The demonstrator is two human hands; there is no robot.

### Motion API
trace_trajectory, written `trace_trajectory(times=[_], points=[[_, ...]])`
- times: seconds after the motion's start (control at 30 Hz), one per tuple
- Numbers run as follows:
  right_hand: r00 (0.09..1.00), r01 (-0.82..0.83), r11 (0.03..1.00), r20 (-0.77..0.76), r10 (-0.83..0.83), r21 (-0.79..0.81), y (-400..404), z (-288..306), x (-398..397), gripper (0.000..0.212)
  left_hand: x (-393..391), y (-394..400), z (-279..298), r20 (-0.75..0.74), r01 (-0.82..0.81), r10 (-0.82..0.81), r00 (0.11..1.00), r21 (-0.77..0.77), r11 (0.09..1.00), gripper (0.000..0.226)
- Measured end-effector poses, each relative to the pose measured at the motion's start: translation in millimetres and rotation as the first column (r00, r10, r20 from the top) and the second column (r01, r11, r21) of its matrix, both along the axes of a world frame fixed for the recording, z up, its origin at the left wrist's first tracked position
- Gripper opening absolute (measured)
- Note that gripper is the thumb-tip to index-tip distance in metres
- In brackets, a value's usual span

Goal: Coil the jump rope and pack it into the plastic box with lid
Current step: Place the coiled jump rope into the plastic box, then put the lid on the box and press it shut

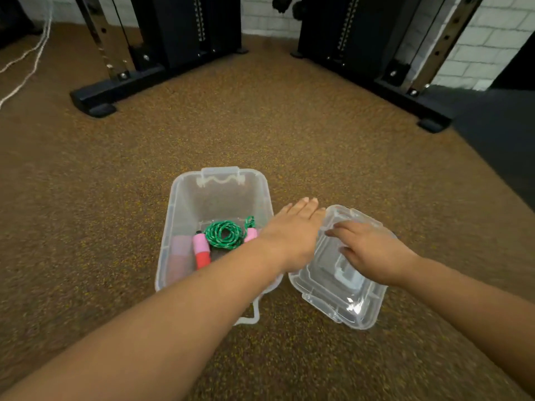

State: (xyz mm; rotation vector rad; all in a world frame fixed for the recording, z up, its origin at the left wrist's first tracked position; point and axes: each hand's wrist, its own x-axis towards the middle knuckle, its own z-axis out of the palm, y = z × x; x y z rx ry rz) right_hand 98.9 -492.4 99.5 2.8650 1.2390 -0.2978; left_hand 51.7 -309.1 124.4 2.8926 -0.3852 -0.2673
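Note:
A clear plastic box (185,204) stands open on the brown floor. Inside it lies the coiled green jump rope (224,235) with pink-and-red handles (201,251). The clear lid (333,290) lies on the floor just right of the box. My left hand (292,230) stretches flat across the box's right rim, fingertips reaching the lid's far-left edge. My right hand (373,250) rests on top of the lid with fingers spread. Neither hand visibly grips the lid.
Black gym machine frames (121,85) (405,91) stand at the back left and back right, their feet on the floor. A white cord (26,62) trails at the far left. A dark mat (498,146) borders the floor on the right.

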Motion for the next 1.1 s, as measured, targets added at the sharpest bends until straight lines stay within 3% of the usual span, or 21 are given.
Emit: trace_trajectory(times=[0.17,0.37,0.6,0.77,0.93,1.1], points=[[0.99,-0.094,0.984,-0.122,0.076,-0.153,-49.5,-30.2,-26.3,0.047,-13.8,-49.7,-24.2,-0.007,0.151,-0.15,0.989,0.049,0.987,0.057],[0.973,-0.162,0.969,-0.191,0.125,-0.188,-88.0,-63.6,-43.3,0.067,-31.0,-71.9,-72.5,-0.282,0.18,-0.146,0.948,0.099,0.979,0.065],[0.977,-0.138,0.968,-0.191,0.097,-0.211,-90.5,-89.5,-61.8,0.073,-45.9,-73.0,-106.0,-0.415,0.229,-0.143,0.898,0.164,0.959,0.08],[0.991,-0.092,0.979,-0.112,0.073,-0.182,-81.2,-90.0,-61.1,0.055,-49.9,-71.3,-109.8,-0.401,0.233,-0.152,0.903,0.163,0.959,0.08],[0.983,-0.185,0.936,-0.069,0.172,-0.299,-67.6,-78.5,-54.5,0.057,-50.1,-68.1,-104.7,-0.365,0.243,-0.172,0.915,0.157,0.957,0.079],[0.971,-0.238,0.958,-0.075,0.228,-0.161,-77.6,-33.5,-32.0,0.061,-43.9,-68.9,-79.2,-0.183,0.184,-0.169,0.968,0.064,0.981,0.074]])
